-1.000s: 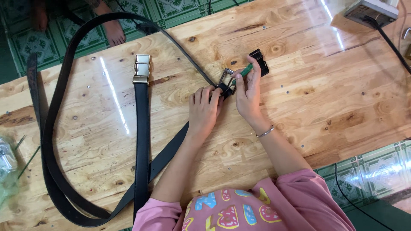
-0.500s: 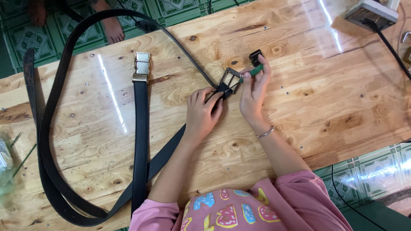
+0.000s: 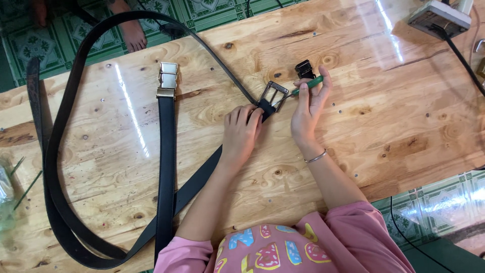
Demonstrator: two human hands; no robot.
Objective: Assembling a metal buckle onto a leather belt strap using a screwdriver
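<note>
Over at the far left, a long black belt (image 3: 55, 167) looped off the edge of the wooden table (image 3: 404, 126) and curved back along it, laid out loosely as though to keep its length out of the way. Just right of it a second black belt (image 3: 165, 167) lay straight, its pale metal clasp buckle (image 3: 167, 80) resting flat near the far side, untouched and well apart from the hands. Further right, the person's left hand (image 3: 241, 132) lay palm down with the fingers pressed together on the end of the belt strap (image 3: 197, 184), pinning it to the tabletop right beside a square metal frame buckle (image 3: 274, 95), apparently to keep the strap from sliding while the buckle was worked on. Next to that, the right hand (image 3: 308, 108) pinched a slim green-handled tool (image 3: 305, 86) between thumb and fingers, its thin metal tip pointed at the buckle frame where the strap joined it; I could not tell whether the tip touched. Just beyond the fingertips sat a small black clip (image 3: 304, 68), near but not held. At the far right corner a grey boxy device (image 3: 438, 17) stood with a black cable (image 3: 462, 58) running off the table.
</note>
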